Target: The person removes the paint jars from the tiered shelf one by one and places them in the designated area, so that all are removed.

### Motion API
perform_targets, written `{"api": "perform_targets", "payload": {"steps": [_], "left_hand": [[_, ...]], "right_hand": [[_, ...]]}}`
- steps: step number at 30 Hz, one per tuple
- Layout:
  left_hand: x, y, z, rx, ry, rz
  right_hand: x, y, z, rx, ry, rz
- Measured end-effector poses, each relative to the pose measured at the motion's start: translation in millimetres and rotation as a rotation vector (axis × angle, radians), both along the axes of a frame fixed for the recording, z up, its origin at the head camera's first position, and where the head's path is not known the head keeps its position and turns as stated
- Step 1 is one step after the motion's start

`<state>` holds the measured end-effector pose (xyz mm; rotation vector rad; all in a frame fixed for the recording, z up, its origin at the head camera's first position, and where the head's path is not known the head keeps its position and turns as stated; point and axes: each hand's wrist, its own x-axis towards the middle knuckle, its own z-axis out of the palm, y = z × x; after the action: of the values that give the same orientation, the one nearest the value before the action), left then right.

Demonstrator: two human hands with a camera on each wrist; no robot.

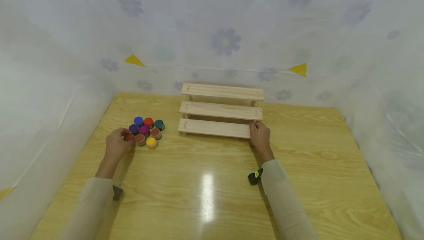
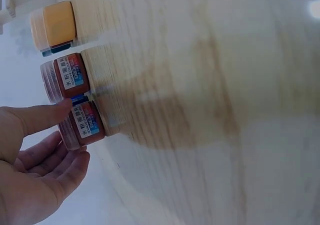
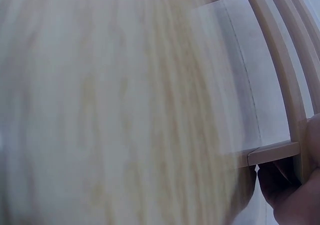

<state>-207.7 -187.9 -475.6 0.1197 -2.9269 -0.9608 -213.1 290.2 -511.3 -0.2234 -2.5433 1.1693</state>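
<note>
At the left of the head view, my left hand point(image 1: 116, 145) has its thumb and fingers about a red-brown paint jar point(image 1: 128, 137). The left wrist view shows this labelled jar point(image 2: 89, 121) upright on the table, pinched near its clear lid. Beside it stand another brown paint jar point(image 2: 72, 75) and a yellow paint jar point(image 2: 60, 22). My right hand point(image 1: 260, 137) grips the right end of the lowest board of a three-step wooden rack point(image 1: 215, 128). In the right wrist view, fingers point(image 3: 295, 202) wrap the rack's end by its leg point(image 3: 272, 153); some are hidden.
Several more paint jars, including blue point(image 1: 138, 121), red point(image 1: 148, 122), green point(image 1: 159, 124) and magenta point(image 1: 144, 130), cluster near the left hand. The wood-grain table point(image 1: 172, 181) meets a flowered sheet point(image 1: 198, 30) behind the rack. White sheeting also hangs along both sides.
</note>
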Motion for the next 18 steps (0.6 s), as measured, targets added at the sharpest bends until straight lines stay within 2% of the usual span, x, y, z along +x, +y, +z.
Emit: {"api": "perform_targets", "payload": {"steps": [5, 8, 12, 15, 18], "left_hand": [[2.0, 2.0, 2.9, 0.023, 0.002, -0.012], [-0.2, 12.7, 6.4, 0.036, -0.006, -0.033], [-1.6, 32.8, 13.3, 0.000, 0.002, -0.098], [-1.0, 51.4, 18.9, -0.034, 0.078, -0.159], [-2.7, 76.1, 21.3, -0.080, 0.183, -0.217]], "right_hand": [[-2.1, 2, 0.0, 0.013, -0.034, 0.007], [-2.5, 6, 2.2, 0.007, -0.129, 0.032], [8.1, 17, 8.0, -0.031, -0.296, 0.150], [21.1, 28, 13.9, -0.031, -0.369, 0.220], [32.4, 39, 19.4, 0.047, -0.373, 0.213]]}}
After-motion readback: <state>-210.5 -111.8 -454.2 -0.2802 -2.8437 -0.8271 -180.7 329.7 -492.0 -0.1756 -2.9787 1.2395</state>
